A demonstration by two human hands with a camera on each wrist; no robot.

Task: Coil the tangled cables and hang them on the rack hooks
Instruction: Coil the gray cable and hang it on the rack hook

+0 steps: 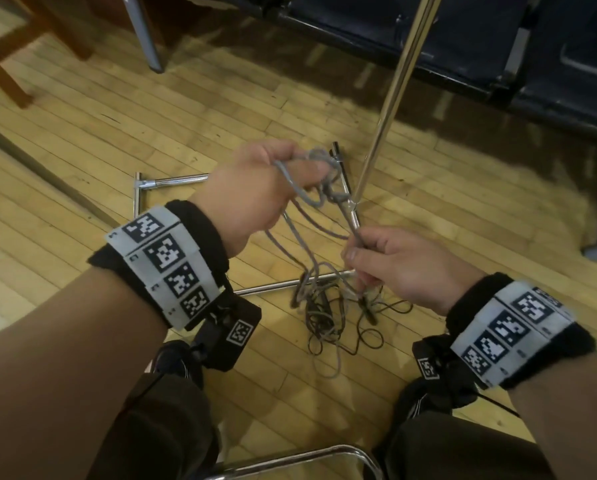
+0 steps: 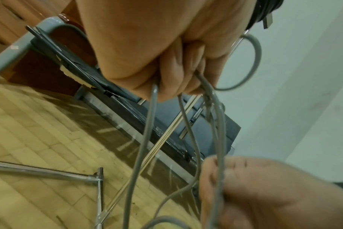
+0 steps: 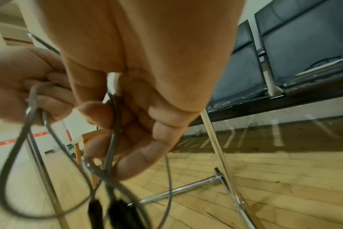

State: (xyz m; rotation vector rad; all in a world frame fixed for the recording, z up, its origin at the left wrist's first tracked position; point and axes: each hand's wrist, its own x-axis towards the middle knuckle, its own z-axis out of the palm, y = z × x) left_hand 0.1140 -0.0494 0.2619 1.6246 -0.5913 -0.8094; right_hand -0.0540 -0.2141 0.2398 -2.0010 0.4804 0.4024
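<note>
**Head view: both hands on the grey cable above the rack base**

Head view showed me my left hand [image 1: 255, 192] raised over the wooden floor [image 1: 82, 140], its fingers curled round several loops of the grey cable [image 1: 299, 188]. My right hand [image 1: 404, 265] was lower and nearer to me, and it pinched one strand of the same cable between thumb and fingers. Between the two hands the cable ran in a few slack lines.

Below the hands the remaining cables [image 1: 328, 317] lay in a tangled heap on the floor, partly across a chrome bar of the rack base [image 1: 172, 181]. The rack pole [image 1: 394, 98] stood tilted in my picture, just behind the hands. I could not see any hooks.

In the left wrist view the left hand [image 2: 166, 54] was clenched on the strands, and one loop [image 2: 252, 62] stuck out beside the fingers. In the right wrist view the right hand [image 3: 139, 93] gripped a strand, and two dark plugs [image 3: 108, 212] hung blurred under it. A row of black seats [image 3: 294, 54] stood by the wall.
</note>
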